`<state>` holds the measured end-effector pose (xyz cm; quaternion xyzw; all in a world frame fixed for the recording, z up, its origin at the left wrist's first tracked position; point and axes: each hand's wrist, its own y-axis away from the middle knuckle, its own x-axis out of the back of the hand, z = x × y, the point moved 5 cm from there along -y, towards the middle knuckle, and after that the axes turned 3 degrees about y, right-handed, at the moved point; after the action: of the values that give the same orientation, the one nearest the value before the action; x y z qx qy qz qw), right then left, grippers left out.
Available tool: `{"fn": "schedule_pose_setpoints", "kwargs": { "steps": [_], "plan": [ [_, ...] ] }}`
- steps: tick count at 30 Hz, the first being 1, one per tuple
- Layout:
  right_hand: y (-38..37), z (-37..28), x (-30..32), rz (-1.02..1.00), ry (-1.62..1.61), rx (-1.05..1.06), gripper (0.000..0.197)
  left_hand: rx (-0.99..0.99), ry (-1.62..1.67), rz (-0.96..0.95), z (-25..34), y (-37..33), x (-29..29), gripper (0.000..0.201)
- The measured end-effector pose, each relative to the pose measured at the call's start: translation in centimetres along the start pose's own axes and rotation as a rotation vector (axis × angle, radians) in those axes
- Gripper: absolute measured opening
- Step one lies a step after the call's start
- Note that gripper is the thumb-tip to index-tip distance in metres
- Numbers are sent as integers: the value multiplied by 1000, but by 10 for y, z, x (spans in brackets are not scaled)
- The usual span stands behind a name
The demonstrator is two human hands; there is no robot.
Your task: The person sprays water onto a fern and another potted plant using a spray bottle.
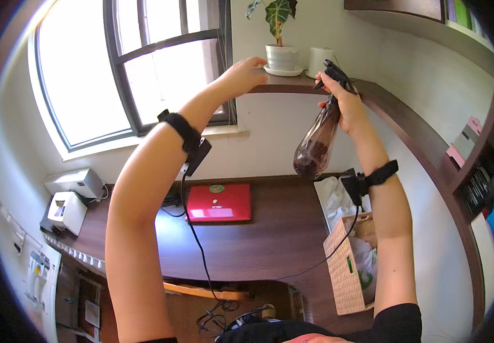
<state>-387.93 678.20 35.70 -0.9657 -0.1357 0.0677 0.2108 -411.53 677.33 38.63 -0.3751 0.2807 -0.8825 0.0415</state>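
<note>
In my right hand [343,102] is a spray bottle [319,140] with a black trigger head and a clear, brownish body. The fingers wrap round its neck, and the body hangs down over the desk. My left hand [243,76] reaches to the shelf's edge, its fingers apart and holding nothing, just left of a potted plant [279,22]. The plant has dark green leaves with pale veins and grows in a white pot [282,58] on a white saucer [283,71]. Whether my left fingertips touch the saucer I cannot tell.
A white cup-like pot [319,59] stands behind my right hand on the curved brown shelf [407,119]. Below, the dark desk [281,240] holds a red laptop [219,202], a woven basket [341,268] and white devices [67,211]. Cables hang from both forearm straps.
</note>
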Motion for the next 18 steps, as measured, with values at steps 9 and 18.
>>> {"fn": "schedule_pose_setpoints", "kwargs": {
  "steps": [9,18],
  "plan": [
    [23,64,22,-36,-32,71,43,-67,-273,190,-37,-123,-24,57],
    [75,102,51,-16,-42,-12,37,-106,-476,276,-52,-165,-30,47]
  ]
}}
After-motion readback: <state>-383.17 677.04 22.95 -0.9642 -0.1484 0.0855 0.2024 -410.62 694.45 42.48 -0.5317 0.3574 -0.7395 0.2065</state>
